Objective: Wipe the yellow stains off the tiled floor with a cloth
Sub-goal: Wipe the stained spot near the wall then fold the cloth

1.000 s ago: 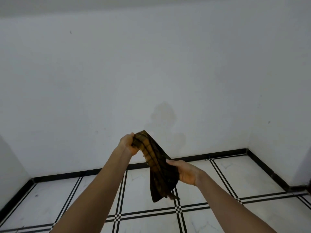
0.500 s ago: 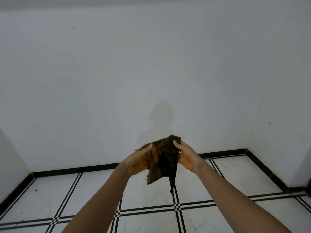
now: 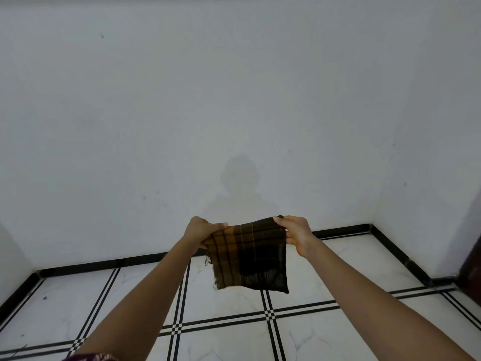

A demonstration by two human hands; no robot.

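— So, from the head camera, what are we holding out in front of us?

— We are holding the cloth (image 3: 251, 255), dark brown with yellowish plaid lines, spread out flat in the air between both hands. It is hanging well above the tiled floor (image 3: 325, 332), touching nothing but us.

— And how are the hands gripping it?

— Our left hand (image 3: 201, 231) is pinching the cloth's upper left corner, the thumb lying along the top edge and the fingers (image 3: 205, 242) curling underneath. Our right hand (image 3: 296, 234) is pinching the upper right corner, thumb on top and the fingers (image 3: 289, 237) pressing in behind the fabric. Both arms are reaching forward, bare to the elbow, with a scrap of patterned sleeve (image 3: 93, 357) showing at the bottom edge.

— What is lying around us?

— We are facing a plain white wall (image 3: 234, 87), and our shadow (image 3: 239, 183) is falling on it just above the cloth. A black skirting strip (image 3: 341, 231) is running along the foot of the wall. The floor is white with double black lines crossing at small checkered squares. We are not making out any yellow stains on the tiles in this view.
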